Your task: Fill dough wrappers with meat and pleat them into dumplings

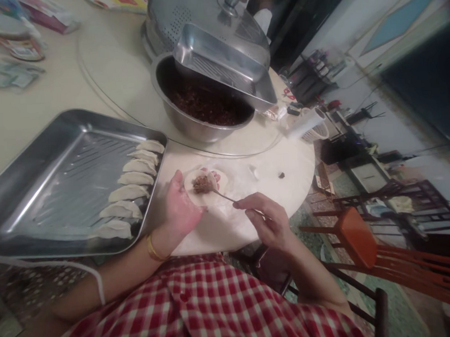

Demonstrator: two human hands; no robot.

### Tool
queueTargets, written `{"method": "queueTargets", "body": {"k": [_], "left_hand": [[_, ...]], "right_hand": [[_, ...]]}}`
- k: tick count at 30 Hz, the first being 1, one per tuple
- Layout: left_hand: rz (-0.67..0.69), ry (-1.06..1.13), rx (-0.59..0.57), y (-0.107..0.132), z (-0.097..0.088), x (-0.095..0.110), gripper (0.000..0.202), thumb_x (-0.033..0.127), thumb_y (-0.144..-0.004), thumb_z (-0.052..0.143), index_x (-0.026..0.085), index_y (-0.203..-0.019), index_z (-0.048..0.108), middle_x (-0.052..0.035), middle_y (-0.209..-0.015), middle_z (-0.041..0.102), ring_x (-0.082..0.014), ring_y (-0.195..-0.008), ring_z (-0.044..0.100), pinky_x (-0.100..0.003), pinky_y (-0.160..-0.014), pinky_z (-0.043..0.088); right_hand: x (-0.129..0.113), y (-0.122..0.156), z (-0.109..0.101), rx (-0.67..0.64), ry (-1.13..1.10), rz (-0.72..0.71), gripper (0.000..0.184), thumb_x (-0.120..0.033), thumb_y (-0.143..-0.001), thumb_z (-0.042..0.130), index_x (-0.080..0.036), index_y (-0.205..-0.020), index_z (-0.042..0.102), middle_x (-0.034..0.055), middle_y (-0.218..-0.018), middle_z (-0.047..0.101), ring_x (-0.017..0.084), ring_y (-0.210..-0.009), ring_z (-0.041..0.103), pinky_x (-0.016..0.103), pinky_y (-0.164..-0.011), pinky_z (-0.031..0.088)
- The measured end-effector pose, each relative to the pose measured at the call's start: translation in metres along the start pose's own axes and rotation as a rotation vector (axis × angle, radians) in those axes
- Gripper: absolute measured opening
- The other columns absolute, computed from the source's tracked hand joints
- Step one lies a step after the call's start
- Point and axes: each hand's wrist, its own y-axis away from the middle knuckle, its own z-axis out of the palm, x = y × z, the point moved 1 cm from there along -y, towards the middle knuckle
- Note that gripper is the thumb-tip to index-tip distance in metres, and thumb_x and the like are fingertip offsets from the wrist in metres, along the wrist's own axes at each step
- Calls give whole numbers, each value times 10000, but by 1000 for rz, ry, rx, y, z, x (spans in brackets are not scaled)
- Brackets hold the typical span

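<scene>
Pale worktop point(295, 156), with a steel tray point(83, 190) just beside the left hand point(183, 205).
The right hand point(267, 219) stands apart from it; the left, palm up, holds the wrapper point(200, 198). Pinched in the right, the spoon point(224, 195) slants, long axis forward and leftward, to the filling point(201, 184) on the wrapper. The left is nearer, touching the wrapper; the right meets it only through the spoon.

The tray point(59, 199) is glossy metal with a ribbed base; the bowl point(192, 130) is satiny metal, its filling point(209, 108) coarse and lumpy. The dumplings point(131, 193) and wrapper point(189, 180) are matt dough. The spoon point(223, 195) looks metallic, the bracelet point(152, 248) polished metal, the garment point(202, 297) matt cloth, the table point(298, 149) smooth, powdery in patches.
</scene>
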Motion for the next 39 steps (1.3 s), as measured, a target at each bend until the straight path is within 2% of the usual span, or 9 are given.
{"method": "queueTargets", "body": {"k": [7,12,15,18,22,25,30,35,39], "left_hand": [[18,92,-37,-3,-2,1,581,456,-977,300,34,-1306,525,-152,-963,725,-253,-929,693,-364,-836,547],[8,104,-68,-2,-3,-1,595,462,-973,319,39,-1364,469,-175,-1038,716,-267,-977,685,-375,-854,548],[19,103,-73,-2,-4,-1,589,453,-966,344,34,-1360,471,-189,-1068,708,-272,-979,690,-367,-819,564],[12,115,-47,-1,-3,0,579,439,-964,351,23,-1342,491,-196,-1048,715,-269,-976,697,-350,-814,574],[27,58,-50,2,0,2,541,409,-960,351,44,-1317,530,-191,-1012,730,-295,-981,698,-415,-860,569],[37,44,-67,2,1,2,545,394,-964,342,23,-1324,516,-196,-1007,730,-307,-997,693,-464,-901,550],[30,40,-51,1,-2,1,562,401,-981,285,25,-1332,513,-187,-1037,729,-288,-1030,686,-388,-903,556],[22,30,-23,2,-1,0,556,401,-963,321,71,-1370,506,-157,-1010,748,-303,-1084,664,-385,-911,555],[38,39,-52,3,1,0,580,392,-966,316,20,-1382,475,-188,-1040,733,-296,-1053,677,-387,-897,562]], "right_hand": [[1,4,-1,245,-172,157,201,-187,-936,494,-242,-1072,631,51,-917,737,185,-844,699,367,-706,587],[20,-41,-13,458,34,65,162,-237,-929,537,-284,-1034,651,18,-882,716,174,-806,678,363,-717,552],[55,-89,-19,420,192,97,147,-333,-915,553,-266,-959,676,24,-912,705,185,-851,648,402,-834,522],[96,-128,-19,355,252,194,180,-335,-901,541,-219,-912,679,39,-888,705,196,-845,631,391,-818,512],[128,-148,-16,322,328,308,235,-288,-923,460,-178,-983,659,45,-793,679,192,-782,606,359,-790,490],[135,-144,-14,367,407,300,258,-277,-932,432,-173,-991,662,58,-799,678,203,-793,594,354,-796,474],[138,-142,-15,379,582,239,253,-255,-920,477,-180,-909,719,91,-902,674,227,-894,556,397,-917,417],[144,-151,-19,315,651,373,248,-223,-897,507,-171,-853,746,90,-824,628,241,-904,543,396,-909,418],[146,-147,-21,333,578,425,267,-250,-907,493,-156,-961,737,97,-849,649,228,-879,566,376,-878,447]]}}
